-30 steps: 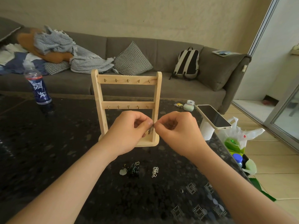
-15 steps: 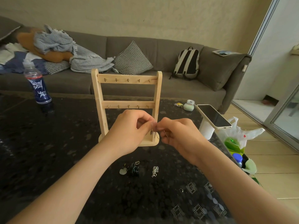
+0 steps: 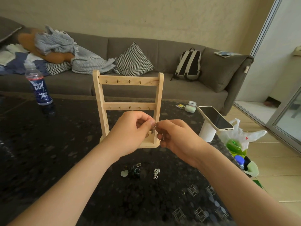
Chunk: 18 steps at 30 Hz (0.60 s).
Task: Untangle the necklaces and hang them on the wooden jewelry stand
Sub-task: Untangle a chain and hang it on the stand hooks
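The wooden jewelry stand stands upright on the dark table, with two rows of small bare hooks. In front of its base my left hand and my right hand meet and pinch a thin silver necklace, which dangles in a short tangle between my fingertips. Closer to me on the table lie a dark cord necklace with a pale green pendant and a small bunched silver chain.
A blue bottle stands at the table's left rear. A phone lies on a white cup at the right edge, beside a small green case. A bag of rubbish sits on the floor. Behind is a grey sofa.
Both hands stayed in front of the stand. My fingers shifted along the silver necklace, and more of the chain now hangs between them.
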### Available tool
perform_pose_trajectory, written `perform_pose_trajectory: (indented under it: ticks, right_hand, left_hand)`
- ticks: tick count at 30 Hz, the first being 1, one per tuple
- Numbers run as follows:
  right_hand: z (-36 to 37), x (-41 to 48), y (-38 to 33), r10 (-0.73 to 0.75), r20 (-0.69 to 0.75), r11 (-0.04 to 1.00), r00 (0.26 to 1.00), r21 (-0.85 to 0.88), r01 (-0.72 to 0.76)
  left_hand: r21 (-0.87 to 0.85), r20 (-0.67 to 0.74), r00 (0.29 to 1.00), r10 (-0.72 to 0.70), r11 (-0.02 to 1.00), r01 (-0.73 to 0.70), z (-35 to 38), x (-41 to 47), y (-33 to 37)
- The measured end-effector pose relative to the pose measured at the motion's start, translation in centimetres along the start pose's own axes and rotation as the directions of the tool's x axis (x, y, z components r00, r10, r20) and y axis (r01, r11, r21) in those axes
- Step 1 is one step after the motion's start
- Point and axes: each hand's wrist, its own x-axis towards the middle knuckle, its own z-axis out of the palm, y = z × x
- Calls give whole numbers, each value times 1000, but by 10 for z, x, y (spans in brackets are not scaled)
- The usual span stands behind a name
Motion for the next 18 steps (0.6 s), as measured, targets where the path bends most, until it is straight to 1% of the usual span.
perform_pose_trajectory:
  ticks: [4, 8, 10, 12, 15, 18]
  right_hand:
    - [1, 0, 1, -18, 25, 1000, 1000, -24, 19]
    - [1, 1, 2, -52, 93, 995, 994, -81, 60]
    - [0, 3, 3, -61, 102, 990, 993, -120, 74]
    - [-3, 5, 4, -66, 80, 986, 995, -148, 78]
    - [-7, 9, 6, -48, 60, 988, 997, -142, 56]
    - [-8, 11, 6, -11, 49, 994, 999, -106, 16]
  left_hand:
    - [-99, 34, 996, -88, 991, 91, 0, 0, 4]
    - [-187, 77, 988, -130, 972, 143, 1, -1, 7]
    - [-197, 80, 989, -124, 971, 137, 1, 0, 7]
    - [-209, 85, 990, -116, 969, 132, -1, -1, 8]
    - [-230, 115, 988, -105, 965, 129, -4, -3, 7]
    - [-248, 165, 984, -64, 963, 104, -8, -4, 6]
